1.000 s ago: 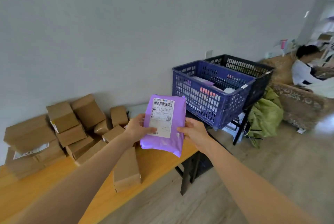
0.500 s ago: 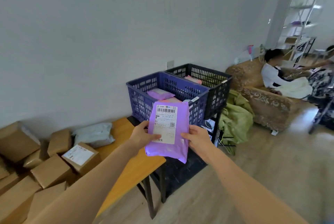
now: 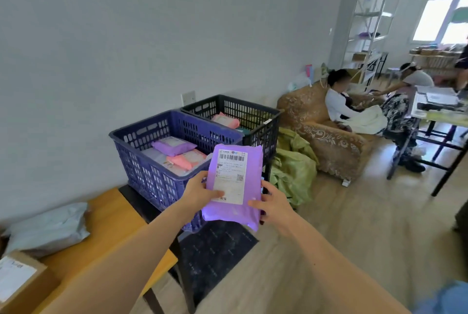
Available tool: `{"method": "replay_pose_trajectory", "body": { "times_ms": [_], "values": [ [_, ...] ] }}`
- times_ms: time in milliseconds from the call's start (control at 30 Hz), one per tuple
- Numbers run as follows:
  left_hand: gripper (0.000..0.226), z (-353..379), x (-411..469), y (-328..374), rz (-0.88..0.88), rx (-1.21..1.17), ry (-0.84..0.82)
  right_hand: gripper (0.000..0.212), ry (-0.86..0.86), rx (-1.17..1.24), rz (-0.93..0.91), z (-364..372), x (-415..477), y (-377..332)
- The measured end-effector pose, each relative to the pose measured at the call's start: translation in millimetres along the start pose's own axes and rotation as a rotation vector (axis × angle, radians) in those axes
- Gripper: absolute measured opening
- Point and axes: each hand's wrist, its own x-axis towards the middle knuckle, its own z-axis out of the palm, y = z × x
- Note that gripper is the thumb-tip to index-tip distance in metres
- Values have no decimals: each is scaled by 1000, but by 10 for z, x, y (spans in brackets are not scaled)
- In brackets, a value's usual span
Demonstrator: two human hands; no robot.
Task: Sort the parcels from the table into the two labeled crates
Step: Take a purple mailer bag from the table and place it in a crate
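Observation:
I hold a purple parcel (image 3: 234, 184) with a white shipping label upright in front of me. My left hand (image 3: 196, 193) grips its left edge and my right hand (image 3: 272, 203) grips its right edge. Just behind it stands a blue crate (image 3: 152, 161) holding purple and pink parcels. A black crate (image 3: 253, 116) sits beside the blue one, farther right, with a pink parcel inside. The parcel hovers near the blue crate's front right corner.
The orange table (image 3: 109, 232) at lower left carries a grey bag parcel (image 3: 48, 230) and a cardboard box (image 3: 22, 280). A green sack (image 3: 293, 164) lies right of the crates. People sit on a patterned sofa (image 3: 329, 136) and at a desk (image 3: 440, 111) far right.
My view has swung right and closer to the crates, and the box pile has left the frame. Both hands have kept their grip on the purple parcel.

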Motion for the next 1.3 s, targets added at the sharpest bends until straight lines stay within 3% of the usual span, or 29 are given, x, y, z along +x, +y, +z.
{"method": "replay_pose_trajectory", "body": {
  "times_ms": [167,567,733,867,1067,1200,1300],
  "values": [
    [51,379,646,92,-1,-45,-11,77,12,-102,16,-457,537,-119],
    [52,958,2008,513,-16,-57,-76,61,-37,-44,-69,-1164,1784,-418],
    [45,1070,2399,669,-35,-131,-53,84,-42,-63,-63,-1396,2260,-576],
    [47,1157,2723,846,-50,-200,-8,89,-66,-48,-63,-1594,2717,-712],
    [70,1411,3244,1088,-70,-407,142,67,-89,62,-17,-1970,3523,-938],
    [65,1677,3560,1211,-117,-562,319,45,-223,170,6,-2192,3933,-1082],
    [65,1878,3748,1293,-141,-643,396,39,-219,326,37,-2324,4218,-1188]
  ]
}}
